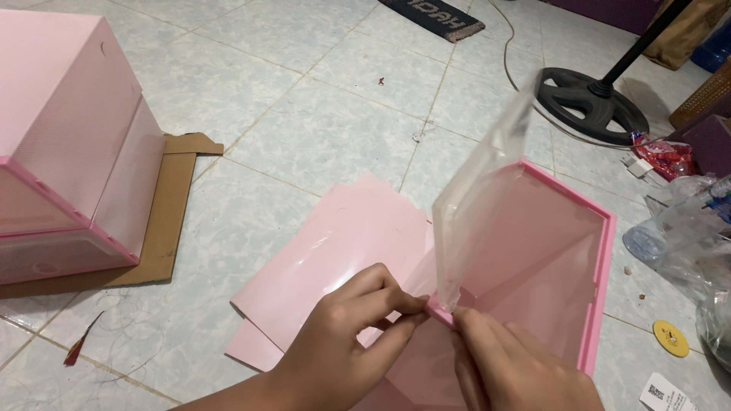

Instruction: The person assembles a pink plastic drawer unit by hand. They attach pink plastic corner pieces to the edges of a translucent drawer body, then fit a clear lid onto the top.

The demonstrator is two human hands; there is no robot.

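Note:
A pink plastic frame (601, 259) lies on the tiled floor, over loose pink sheets (335, 251). A clear plastic panel (480, 205) stands upright from the frame's near corner. My left hand (343, 335) pinches that corner and the panel's bottom edge with thumb and fingers. My right hand (518, 365) presses fingertips against the same corner from the right side. Both hands meet at the panel's lower end.
Two stacked pink plastic boxes (68, 152) stand at the left on flattened cardboard (164, 228). A black fan base (586, 95) and its cable lie at the back right. Crumpled clear bags (685, 236), a yellow disc (671, 338) and a paper tag (661, 392) lie at the right.

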